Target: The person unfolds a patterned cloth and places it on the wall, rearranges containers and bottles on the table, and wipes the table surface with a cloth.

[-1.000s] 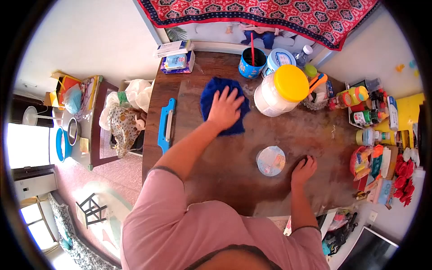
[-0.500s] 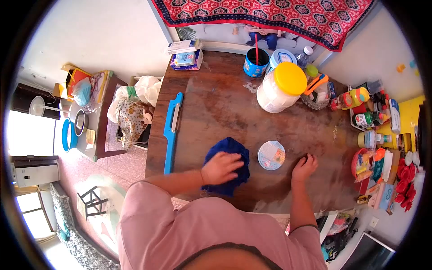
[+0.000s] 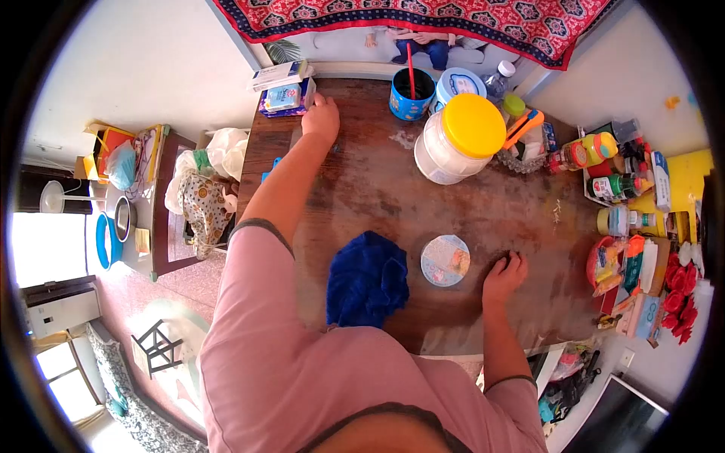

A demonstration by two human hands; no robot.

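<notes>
My left hand [image 3: 321, 119] is stretched to the far left of the brown table [image 3: 362, 185], against the right side of a stack of packs. At its base is a purple pack [image 3: 279, 108], with a light blue packet [image 3: 284, 97] and a white box [image 3: 279, 75] above. The left fingers are mostly hidden, so their grip is unclear. Nearer my body lies a crumpled dark blue cloth [image 3: 366, 279], with no hand on it. My right hand [image 3: 504, 281] rests on the table with fingers loosely bent and apart, holding nothing. Beside it sits a round patterned disc [image 3: 445, 261].
A blue cup [image 3: 411, 106] with a red stick, a yellow-lidded tub [image 3: 461, 143] and a blue-lidded container [image 3: 458, 83] stand at the back. Bottles and jars [image 3: 604, 185] crowd the right edge. My left forearm covers most of a blue strip [image 3: 270, 170].
My left hand has left the blue cloth and moved far forward and left to the stacked packs. My right hand stays beside the disc. The whole view has shifted slightly.
</notes>
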